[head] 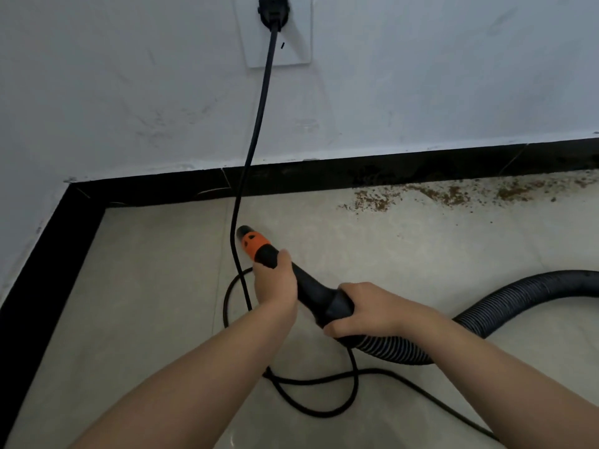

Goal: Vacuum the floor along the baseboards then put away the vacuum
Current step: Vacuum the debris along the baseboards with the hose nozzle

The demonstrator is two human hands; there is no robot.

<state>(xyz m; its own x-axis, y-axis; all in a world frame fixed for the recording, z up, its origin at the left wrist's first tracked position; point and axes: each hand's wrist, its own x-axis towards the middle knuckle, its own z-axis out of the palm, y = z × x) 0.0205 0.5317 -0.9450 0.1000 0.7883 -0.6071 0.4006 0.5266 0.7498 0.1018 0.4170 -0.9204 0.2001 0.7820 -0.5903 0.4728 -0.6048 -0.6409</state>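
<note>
Gripping the vacuum nozzle [259, 251] just behind its orange collar, the left hand [275, 283] had its fingers wrapped round the black handle, thumb lying along the top. The right hand [366, 311] clasped the wider black cuff a little further back, fingers curled under it where the ribbed hose [518, 299] began; from that hand the hose bent away to the right and ran out of view. The nozzle's open tip pointed ahead and slightly left of both hands, held above the pale tiled floor [146, 303], well short of the wall. Beyond the hands, a black baseboard [308, 176] ran along the foot of a scuffed white wall [129, 92], turned a corner far to the left of the left hand, and came back down that side. Ahead and to the right of the right hand, a scatter of brown debris [453, 194] lay on the tiles against the baseboard, well apart from the nozzle tip. A black power cord [256, 124] dropped from a plug [272, 11] in a white wall socket [301, 43] straight ahead of the left hand, passed just left of the nozzle, and looped on the floor beneath both forearms before trailing off toward the lower right.
</note>
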